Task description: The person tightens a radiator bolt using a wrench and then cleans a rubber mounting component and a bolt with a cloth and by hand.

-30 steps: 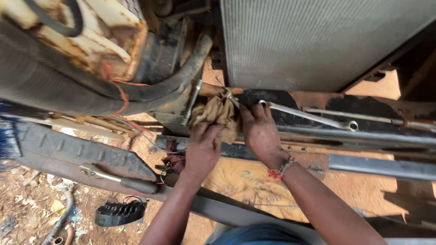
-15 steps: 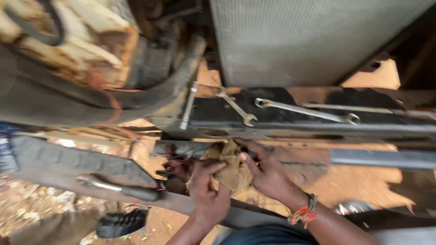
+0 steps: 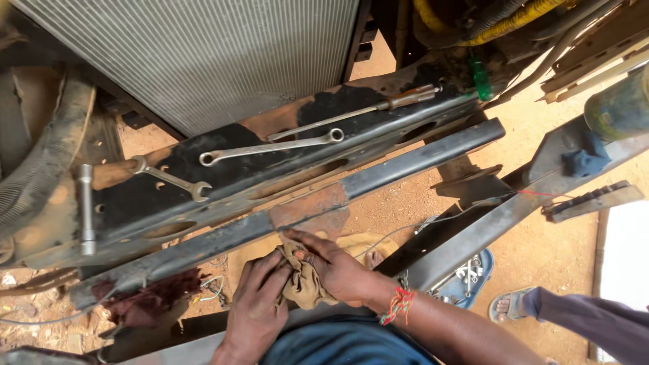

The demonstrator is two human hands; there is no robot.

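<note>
Fingers of left hand curl onto tan rag; right hand clamps rag too, wrapped round it, just below lower edge of rusty beam. Open ground w/ room right of hands. Wrenches lie up on frame rail, well apart.

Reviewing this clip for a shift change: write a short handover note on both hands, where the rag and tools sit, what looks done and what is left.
Left hand: closed on the tan rag, low in the frame.
Right hand: also gripping the rag, fingers rubbing into it.
Tools: small open-end spanner, long ring spanner, a screwdriver and a socket bar all lie untouched on the rusty frame rail below the radiator.
Done: nothing on the frame that I can tell.
Left: the hands are busy only with the rag; no tool is picked up yet.
</note>
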